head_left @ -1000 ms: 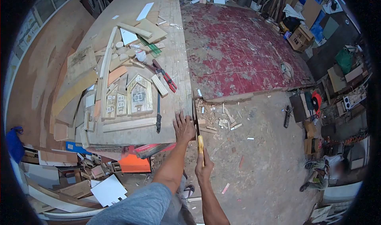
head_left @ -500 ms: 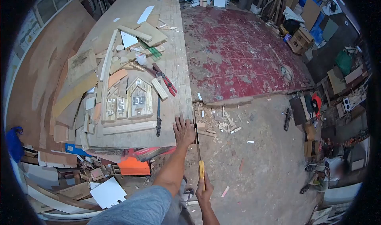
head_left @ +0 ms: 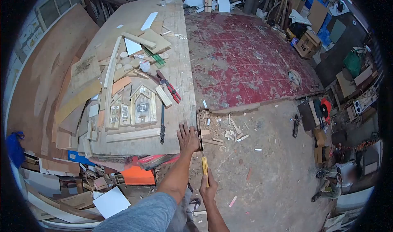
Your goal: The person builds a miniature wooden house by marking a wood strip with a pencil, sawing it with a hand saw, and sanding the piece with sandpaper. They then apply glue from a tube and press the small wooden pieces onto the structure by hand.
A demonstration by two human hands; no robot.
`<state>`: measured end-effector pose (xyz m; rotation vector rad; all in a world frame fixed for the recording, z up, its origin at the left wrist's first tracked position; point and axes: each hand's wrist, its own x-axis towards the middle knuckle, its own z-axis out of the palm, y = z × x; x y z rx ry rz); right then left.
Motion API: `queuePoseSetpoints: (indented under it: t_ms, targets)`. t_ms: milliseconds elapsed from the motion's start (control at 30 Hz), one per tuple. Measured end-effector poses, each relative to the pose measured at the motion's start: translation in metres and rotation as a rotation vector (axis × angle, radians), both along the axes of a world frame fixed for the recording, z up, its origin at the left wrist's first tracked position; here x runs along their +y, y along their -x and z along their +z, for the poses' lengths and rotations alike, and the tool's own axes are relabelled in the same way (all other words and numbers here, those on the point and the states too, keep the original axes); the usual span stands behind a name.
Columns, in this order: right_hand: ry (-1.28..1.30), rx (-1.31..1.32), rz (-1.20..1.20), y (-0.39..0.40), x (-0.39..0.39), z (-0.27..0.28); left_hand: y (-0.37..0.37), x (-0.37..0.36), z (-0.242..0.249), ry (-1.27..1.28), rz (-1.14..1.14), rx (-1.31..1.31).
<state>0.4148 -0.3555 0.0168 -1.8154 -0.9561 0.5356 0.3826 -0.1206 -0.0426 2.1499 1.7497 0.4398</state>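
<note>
My left hand (head_left: 188, 139) lies with fingers spread at the near right corner of the worktable (head_left: 180, 115), right beside the saw blade. In my right hand (head_left: 208, 187) is a hand saw (head_left: 205, 165), gripped by its yellow handle. Its thin blade points away from me along the table's right edge. A pale wood end (head_left: 204, 132) shows just right of the blade. Left of my left hand lie a dark-handled rod tool (head_left: 162, 127), a long wood strip (head_left: 133, 135) and small wooden house panels (head_left: 142, 108).
Red-handled pliers (head_left: 173, 93), a wood block (head_left: 163, 96) and stacked offcuts (head_left: 143, 41) cover the table's middle. Wood scraps (head_left: 235, 129) litter the floor at right, below a raised red tiled floor (head_left: 254, 60). An orange box (head_left: 139, 175) stands under the table. Another person (head_left: 333, 183) sits far right.
My right hand and the saw have moved forward, away from me along the table edge. My left hand stays in place at the corner. The view has shifted slightly.
</note>
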Motion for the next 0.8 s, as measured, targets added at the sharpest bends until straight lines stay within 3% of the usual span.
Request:
queuePoseSetpoints:
  t_ms: [67, 167, 267, 333, 467, 567, 800]
  targets:
    - [-0.137, -0.061, -0.015, 0.012, -0.04, -0.009, 0.0, -0.008, 0.0, 0.03, -0.01, 0.013]
    - [0.056, -0.013, -0.028, 0.025, -0.134, 0.016, -0.002, -0.006, 0.011, 0.114, 0.022, -0.034]
    - [0.106, 0.049, -0.083, 0.022, -0.155, 0.061, -0.001, -0.004, 0.014, 0.12, 0.01, -0.037]
    - [0.054, 0.035, -0.095, 0.012, -0.127, 0.081, 0.0, -0.004, 0.009, 0.133, 0.001, -0.031]
    - [-0.116, -0.111, -0.074, -0.016, -0.015, 0.049, 0.002, 0.001, 0.008, 0.164, -0.016, -0.008]
    - [-0.138, 0.022, -0.052, -0.025, 0.05, 0.021, -0.001, 0.001, 0.011, 0.223, 0.021, -0.03]
    - [-0.236, 0.017, -0.025, -0.023, 0.099, -0.001, 0.001, 0.0, 0.012, 0.247, 0.016, -0.031]
